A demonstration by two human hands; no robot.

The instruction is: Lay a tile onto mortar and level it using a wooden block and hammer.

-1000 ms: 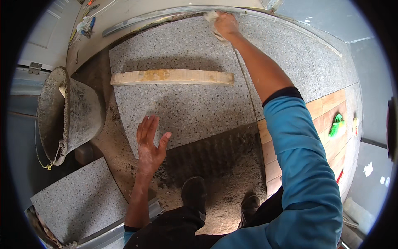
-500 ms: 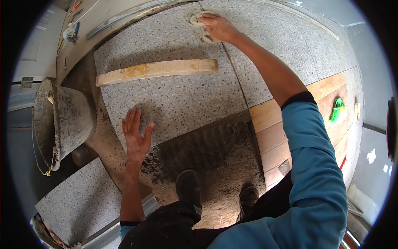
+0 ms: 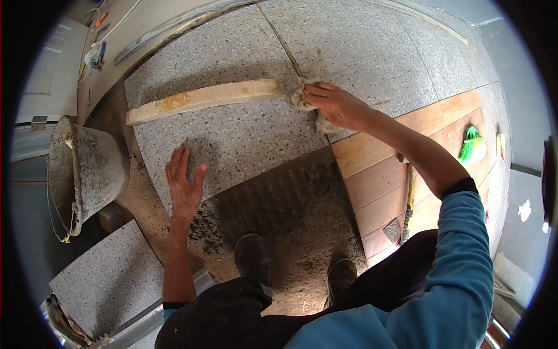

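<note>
My right hand (image 3: 338, 106) is closed on a dirty pale rag (image 3: 303, 96), pressed onto the dark seam between two speckled grey floor tiles. A hanging end of the cloth lies near the tile's front corner. My left hand (image 3: 185, 189) rests with fingers spread on the near left part of the left tile (image 3: 232, 131), by its edge. Across that same tile lies a wooden batten (image 3: 200, 100), between my two hands and farther off than the left one.
Dark ridged mortar (image 3: 273, 198) spreads before my boots. At left a mortar-caked bucket (image 3: 96, 166) lies tipped, beside a loose speckled tile (image 3: 113, 279). Wood-look tiles (image 3: 372, 186) on the right carry a yellow-and-black handled tool (image 3: 409, 200) and a green brush (image 3: 469, 145).
My right hand has drawn the rag nearer along the seam, from the far end to close to the tile's front corner. The left hand stays spread on the tile.
</note>
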